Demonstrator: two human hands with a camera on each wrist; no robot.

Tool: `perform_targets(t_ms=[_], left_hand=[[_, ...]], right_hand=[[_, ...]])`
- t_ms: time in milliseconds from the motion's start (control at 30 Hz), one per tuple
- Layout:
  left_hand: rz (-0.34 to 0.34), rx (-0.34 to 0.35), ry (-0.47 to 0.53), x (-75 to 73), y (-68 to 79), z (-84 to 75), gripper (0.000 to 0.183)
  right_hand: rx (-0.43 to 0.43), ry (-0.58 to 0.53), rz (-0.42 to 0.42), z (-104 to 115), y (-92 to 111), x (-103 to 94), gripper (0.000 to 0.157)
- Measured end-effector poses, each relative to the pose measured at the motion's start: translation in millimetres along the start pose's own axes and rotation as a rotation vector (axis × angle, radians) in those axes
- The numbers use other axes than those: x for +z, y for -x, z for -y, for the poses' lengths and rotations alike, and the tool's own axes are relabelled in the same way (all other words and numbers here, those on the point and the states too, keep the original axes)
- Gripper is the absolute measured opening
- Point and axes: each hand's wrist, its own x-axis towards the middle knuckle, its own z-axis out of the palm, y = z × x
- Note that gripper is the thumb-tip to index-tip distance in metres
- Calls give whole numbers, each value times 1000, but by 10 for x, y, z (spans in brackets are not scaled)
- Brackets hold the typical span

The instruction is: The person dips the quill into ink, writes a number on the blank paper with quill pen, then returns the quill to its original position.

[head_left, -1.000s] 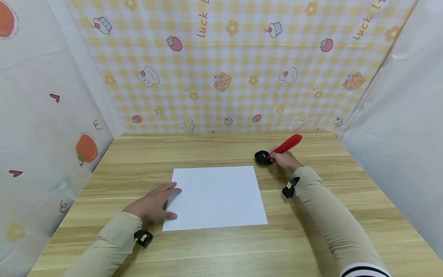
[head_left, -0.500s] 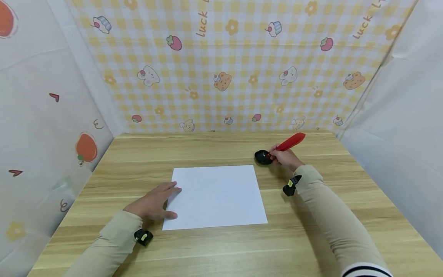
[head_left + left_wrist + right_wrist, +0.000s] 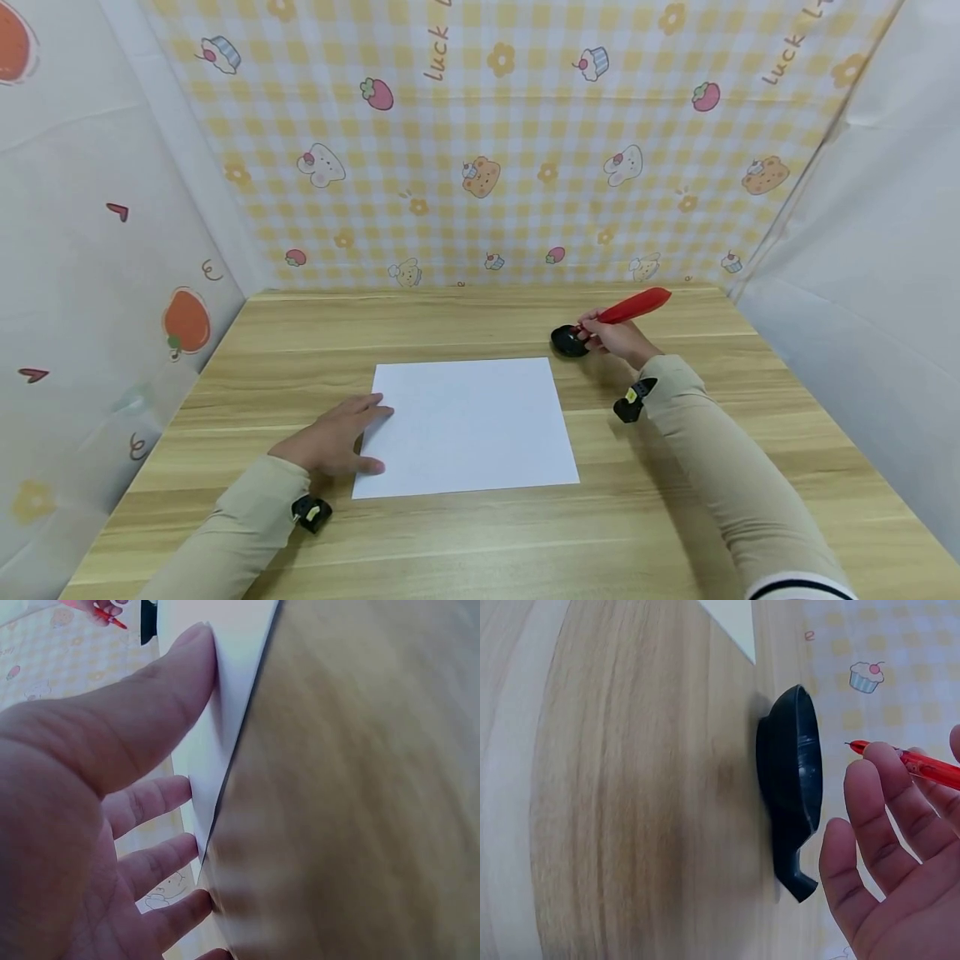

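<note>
My right hand (image 3: 615, 340) pinches a red feather-topped pen (image 3: 636, 306), its feather end pointing up and to the right. In the right wrist view, the thin tip of this red pen (image 3: 934, 769) is bare and points toward a small black dish (image 3: 787, 765) with a short bent handle. The black dish (image 3: 567, 342) stands on the table just left of those fingers. My left hand (image 3: 337, 439) rests with spread fingers on the left edge of a blank white sheet of paper (image 3: 468, 429). Close up, the left thumb (image 3: 176, 682) lies over the paper (image 3: 206, 750).
The wooden table (image 3: 465, 550) runs back to a yellow checked cloth (image 3: 480, 133) with cartoon prints. White cloth walls (image 3: 862, 275) close it in at both sides. Each wrist wears a small black camera (image 3: 634, 400).
The right hand has risen slightly with the pen, whose feather end has swung to the right and lies lower. The left hand, paper and black dish have stayed put.
</note>
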Motion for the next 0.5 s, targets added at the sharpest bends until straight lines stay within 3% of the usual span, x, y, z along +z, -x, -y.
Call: perform_targets(t_ms=[500], left_hand=[[3,-12,-20,6,-60,-20,82]], right_hand=[[-36,-70,74,124,42,141,36]])
